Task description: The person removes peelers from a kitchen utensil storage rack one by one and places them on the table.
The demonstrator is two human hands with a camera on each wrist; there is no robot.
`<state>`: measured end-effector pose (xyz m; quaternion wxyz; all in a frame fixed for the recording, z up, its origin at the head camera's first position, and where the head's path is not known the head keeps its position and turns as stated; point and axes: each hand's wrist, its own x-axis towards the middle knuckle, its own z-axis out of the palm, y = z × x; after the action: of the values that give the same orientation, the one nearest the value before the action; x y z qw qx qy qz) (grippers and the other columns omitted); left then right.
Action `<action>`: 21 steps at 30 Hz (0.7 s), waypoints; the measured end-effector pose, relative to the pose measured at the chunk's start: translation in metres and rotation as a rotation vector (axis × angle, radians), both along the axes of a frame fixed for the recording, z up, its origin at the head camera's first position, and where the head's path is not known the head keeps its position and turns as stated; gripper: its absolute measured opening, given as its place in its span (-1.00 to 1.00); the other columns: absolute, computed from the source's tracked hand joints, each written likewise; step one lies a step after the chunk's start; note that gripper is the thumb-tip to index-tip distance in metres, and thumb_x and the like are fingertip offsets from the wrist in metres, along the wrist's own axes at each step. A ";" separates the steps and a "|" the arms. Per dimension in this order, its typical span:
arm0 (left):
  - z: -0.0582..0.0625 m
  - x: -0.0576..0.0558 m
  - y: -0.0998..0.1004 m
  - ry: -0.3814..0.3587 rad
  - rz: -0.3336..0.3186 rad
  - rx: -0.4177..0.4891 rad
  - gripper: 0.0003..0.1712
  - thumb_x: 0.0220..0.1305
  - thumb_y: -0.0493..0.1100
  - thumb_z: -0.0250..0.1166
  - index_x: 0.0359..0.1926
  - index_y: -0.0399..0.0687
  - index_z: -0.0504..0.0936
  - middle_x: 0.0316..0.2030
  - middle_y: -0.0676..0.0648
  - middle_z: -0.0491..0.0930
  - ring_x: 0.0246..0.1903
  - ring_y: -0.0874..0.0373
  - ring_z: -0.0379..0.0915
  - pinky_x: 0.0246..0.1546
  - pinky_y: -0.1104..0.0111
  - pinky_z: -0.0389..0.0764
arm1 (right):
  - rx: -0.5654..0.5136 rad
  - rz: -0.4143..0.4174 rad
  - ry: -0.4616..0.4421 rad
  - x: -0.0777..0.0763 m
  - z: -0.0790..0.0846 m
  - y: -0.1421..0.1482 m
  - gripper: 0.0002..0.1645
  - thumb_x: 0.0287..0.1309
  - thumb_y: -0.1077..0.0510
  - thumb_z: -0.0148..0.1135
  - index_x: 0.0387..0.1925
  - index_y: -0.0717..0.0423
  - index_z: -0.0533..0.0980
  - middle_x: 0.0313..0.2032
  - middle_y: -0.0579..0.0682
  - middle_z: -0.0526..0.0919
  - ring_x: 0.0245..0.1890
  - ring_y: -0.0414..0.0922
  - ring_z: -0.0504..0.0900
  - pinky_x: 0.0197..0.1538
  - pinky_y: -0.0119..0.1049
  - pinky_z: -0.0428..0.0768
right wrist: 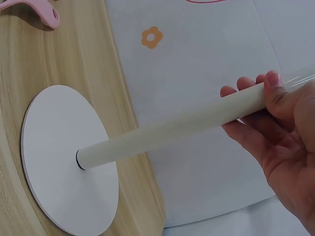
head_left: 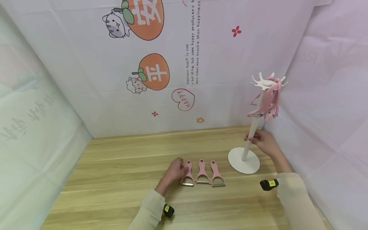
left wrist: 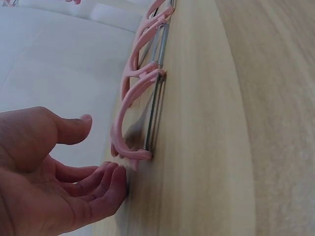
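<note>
Your right hand (head_left: 264, 141) grasps the pole of the white stand (head_left: 253, 127), right of frame, fingers and thumb wrapped round it; pink items (head_left: 269, 99) hang at its top. Your left hand (head_left: 174, 170), lower centre, has loosely bent fingers, thumb apart, beside the leftmost of three pink peelers (head_left: 202, 165); contact cannot be determined. On the backdrop (head_left: 221, 64), upper centre, you have "Happiness itself is not a bad thing", partly cropped, and "HAPPY" inside a heart (head_left: 183, 100). Yellow labels (head_left: 272, 183) on your wrist units (head_left: 265, 185) are illegible.
</note>
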<state>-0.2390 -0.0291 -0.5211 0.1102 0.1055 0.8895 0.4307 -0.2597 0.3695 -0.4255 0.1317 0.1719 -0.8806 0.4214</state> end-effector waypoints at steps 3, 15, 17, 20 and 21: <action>0.003 -0.002 0.003 0.036 0.018 0.027 -0.30 0.33 -0.17 0.30 0.34 -0.48 0.28 -0.20 -0.32 0.61 -0.35 -0.02 0.54 -0.27 0.18 0.69 | 0.020 -0.075 0.020 0.002 -0.001 0.001 -0.92 0.21 0.37 0.30 -0.24 0.31 0.61 -0.30 0.28 0.76 -0.33 -0.56 0.61 -0.25 -0.64 0.57; 0.039 -0.010 0.031 0.197 -0.071 0.095 -0.47 0.39 -0.18 0.25 0.28 -0.33 0.39 0.07 -0.30 0.52 0.04 -0.09 0.52 0.07 0.13 0.62 | 0.090 -0.321 0.089 0.010 0.003 -0.013 -0.87 0.15 0.29 0.38 -0.26 0.28 0.63 -0.35 0.26 0.77 -0.39 -0.34 0.72 -0.38 -0.71 0.44; 0.049 -0.012 0.040 0.226 -0.105 0.093 -0.50 0.41 -0.16 0.23 0.27 -0.30 0.42 0.06 -0.25 0.53 0.05 -0.05 0.52 0.08 0.18 0.62 | 0.096 -0.355 0.090 0.011 0.003 -0.017 -0.87 0.15 0.29 0.38 -0.26 0.28 0.63 -0.36 0.26 0.77 -0.35 -0.06 0.79 -0.39 -0.67 0.46; 0.066 -0.016 0.054 0.256 -0.158 0.101 -0.53 0.46 -0.12 0.18 0.28 -0.24 0.43 0.09 -0.21 0.54 0.09 0.00 0.51 0.12 0.24 0.60 | 0.079 -0.395 0.078 0.014 0.002 -0.023 -0.88 0.17 0.31 0.35 -0.26 0.30 0.62 -0.34 0.29 0.77 -0.28 0.19 0.78 -0.36 -0.55 0.54; 0.072 -0.017 0.059 0.263 -0.174 0.106 -0.53 0.47 -0.10 0.17 0.28 -0.22 0.43 0.10 -0.20 0.55 0.11 0.01 0.51 0.13 0.25 0.60 | 0.076 -0.407 0.080 0.015 0.002 -0.025 -0.88 0.16 0.31 0.35 -0.26 0.31 0.62 -0.34 0.29 0.76 -0.28 0.21 0.77 -0.33 -0.44 0.61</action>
<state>-0.2565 0.0300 -0.4489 0.0241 0.2433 0.8598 0.4483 -0.2448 0.3443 -0.4234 0.2425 0.0120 -0.9065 0.3454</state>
